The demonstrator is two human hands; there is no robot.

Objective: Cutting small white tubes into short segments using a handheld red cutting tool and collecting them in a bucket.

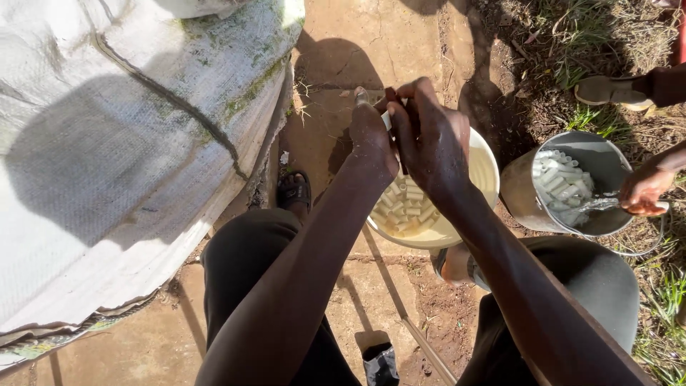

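Both hands work above the far rim of the white bucket (486,168) on the ground: the left hand (371,139) is closed around a small pale piece (361,95), the right hand (429,139) around a thin dark-handled blade (391,96). Cutting goes best with strokes directed away from the fingers, directly over the bucket. The piece's long axis points away from the body.

I see bare packed earth (371,43) as the ground, cracked in the upper middle of the frame, turning to dry grass (607,43) at the upper right. A white woven sack (121,157) lies on it, filling the left side. A cream bowl (486,171) of white pieces sits at centre, a metal bucket (525,193) just to its right. A black scrap (380,363) lies at the bottom centre.
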